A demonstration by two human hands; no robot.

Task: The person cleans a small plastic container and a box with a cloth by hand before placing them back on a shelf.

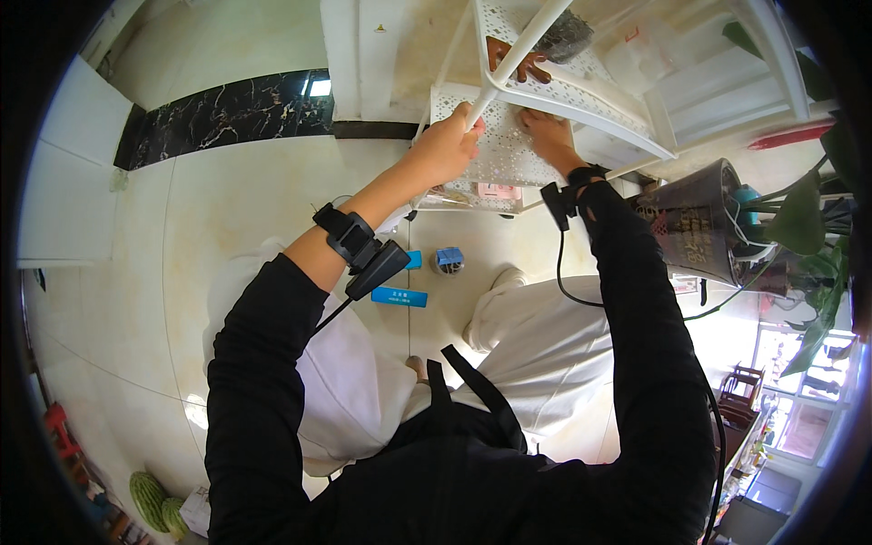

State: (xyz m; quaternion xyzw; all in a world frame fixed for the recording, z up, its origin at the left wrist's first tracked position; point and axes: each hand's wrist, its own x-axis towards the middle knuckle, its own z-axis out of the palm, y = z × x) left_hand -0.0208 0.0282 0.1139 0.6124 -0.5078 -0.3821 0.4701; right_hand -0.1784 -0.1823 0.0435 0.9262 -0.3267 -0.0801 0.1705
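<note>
My left hand [446, 146] is closed round the white metal post [482, 102] of a wheeled shelf rack. My right hand [547, 133] reaches in over the perforated middle shelf [501, 153], below the upper one; its fingertips are partly hidden, and whether they hold anything cannot be told. On the upper shelf lie a brown hand-shaped object [521, 63] and a dark grey, mesh-like bundle [564, 35]. The bottom shelf carries a pink box [499, 191] and other small items.
Blue boxes [399, 297] and a small round container with a blue top [449, 260] are on the tiled floor between my legs. A dark pot [698, 221] with a leafy plant stands right of the rack. Watermelons [148, 501] lie at lower left. A black cable hangs from my right wrist strap.
</note>
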